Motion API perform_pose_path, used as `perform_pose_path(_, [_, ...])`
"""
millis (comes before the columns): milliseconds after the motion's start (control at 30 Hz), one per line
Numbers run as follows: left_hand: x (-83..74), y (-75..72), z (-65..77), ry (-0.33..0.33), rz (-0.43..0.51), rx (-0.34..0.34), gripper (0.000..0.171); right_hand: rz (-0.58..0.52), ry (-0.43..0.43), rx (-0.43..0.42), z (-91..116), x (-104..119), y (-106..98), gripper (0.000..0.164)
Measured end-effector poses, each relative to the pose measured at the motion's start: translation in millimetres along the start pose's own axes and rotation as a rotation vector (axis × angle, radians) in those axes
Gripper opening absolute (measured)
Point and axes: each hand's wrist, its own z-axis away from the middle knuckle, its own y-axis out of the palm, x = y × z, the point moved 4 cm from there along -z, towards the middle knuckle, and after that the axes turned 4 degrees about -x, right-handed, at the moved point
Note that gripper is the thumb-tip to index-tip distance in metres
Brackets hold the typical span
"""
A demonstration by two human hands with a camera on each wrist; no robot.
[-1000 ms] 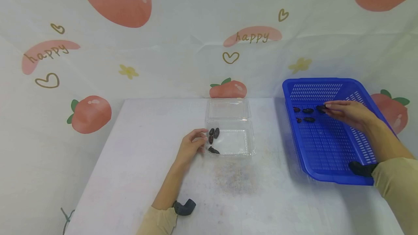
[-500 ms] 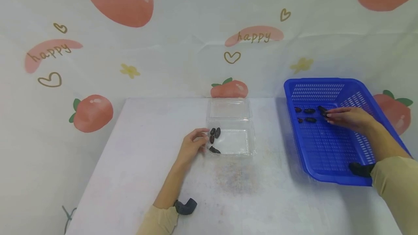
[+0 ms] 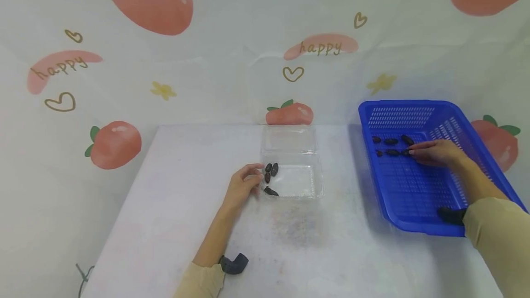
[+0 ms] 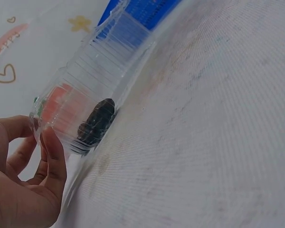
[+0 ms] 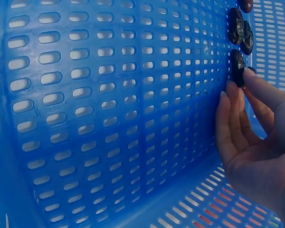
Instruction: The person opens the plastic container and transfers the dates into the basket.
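Note:
In the head view my left hand [image 3: 243, 185] is at the left side of a clear plastic clamshell box [image 3: 295, 181]. The left wrist view shows its thumb and finger pinching the box rim [image 4: 36, 124]. Several dark, wrinkled dates [image 3: 275, 169] lie in the box's left part, and its lid [image 3: 290, 139] is folded back. Inside the blue basket [image 3: 397, 210], my right hand [image 3: 436, 152] pinches a dark date [image 5: 237, 68] low over the floor, at the right end of the near row. More dates [image 3: 391, 141] lie there in two rows, partly hidden by the fingers.
A white cloth-covered table [image 3: 186, 174] carries the box in the middle and the basket at the right. Behind stands a patterned backdrop [image 3: 232, 59]. The basket's raised walls surround the right hand. Dark straps [image 3: 233, 264] sit on both wrists.
My right hand has moved slightly nearer and left, bringing a date to the end of the near row. Another date now lies released at the far row's right end. The left hand stays put.

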Motion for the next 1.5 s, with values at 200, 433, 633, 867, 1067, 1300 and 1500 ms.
perform_pose_path(200, [-1.0, 0.8, 1.4, 0.003, -0.003, 0.020, 0.034, -0.001, 0.017, -0.011, 6, 1, 0, 0.034])
perform_pose_path(433, [-1.6, 0.3, 0.7, 0.007, -0.003, 0.005, 0.034, 0.027, -0.038, 0.019, 10, 13, -1, 0.038])
perform_pose_path(633, [-0.9, 0.0, 0.3, 0.005, 0.009, 0.012, 0.033, 0.130, -0.069, 0.048, 17, 26, -1, 0.044])
perform_pose_path(867, [-0.6, 3.5, -1.6, -0.015, 0.015, 0.028, 0.038, 0.219, -0.115, 0.060, 26, 52, 5, 0.068])
perform_pose_path(1067, [1.2, 1.8, 2.1, -0.003, 0.026, 0.012, 0.035, 0.127, -0.171, 0.012, 33, 74, 14, 0.064])
perform_pose_path(1300, [1.0, 1.5, 2.9, 0.024, 0.024, 0.012, 0.033, 0.063, -0.247, -0.047, 47, 99, 26, 0.066])
perform_pose_path(1500, [-1.7, 1.8, 1.8, 0.030, 0.031, 0.011, 0.034, 0.065, -0.283, -0.047, 59, 121, 41, 0.065])
